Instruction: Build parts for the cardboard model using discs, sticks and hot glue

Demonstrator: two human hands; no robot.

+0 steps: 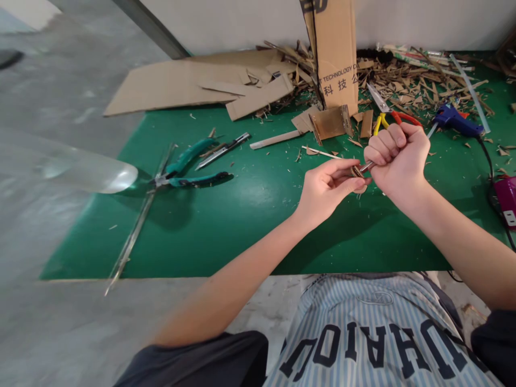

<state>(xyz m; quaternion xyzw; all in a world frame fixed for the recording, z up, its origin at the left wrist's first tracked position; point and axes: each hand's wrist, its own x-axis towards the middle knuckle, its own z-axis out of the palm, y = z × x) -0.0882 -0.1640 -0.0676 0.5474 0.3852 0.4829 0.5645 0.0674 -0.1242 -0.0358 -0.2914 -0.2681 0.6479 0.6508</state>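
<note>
My left hand (322,189) pinches a small cardboard piece (356,171) with layered edges between thumb and fingers. My right hand (399,157) is closed in a fist around a tool with a thin metal shaft (366,166); its handle is hidden in the palm. The shaft's end meets the cardboard piece, but I cannot tell whether it goes through. Just beyond my right fist lie scissors (379,99) with red and yellow handles. A blue glue gun (457,121) rests to its right. Behind my hands stands a small folded cardboard part (331,123).
Green-handled pliers (161,179), a utility knife (223,151) and a thin clear strip (137,228) lie left on the green table mat (250,231). A tall cardboard piece (336,48) stands at the back among cardboard scraps (419,80). A purple power socket (506,199) sits at right.
</note>
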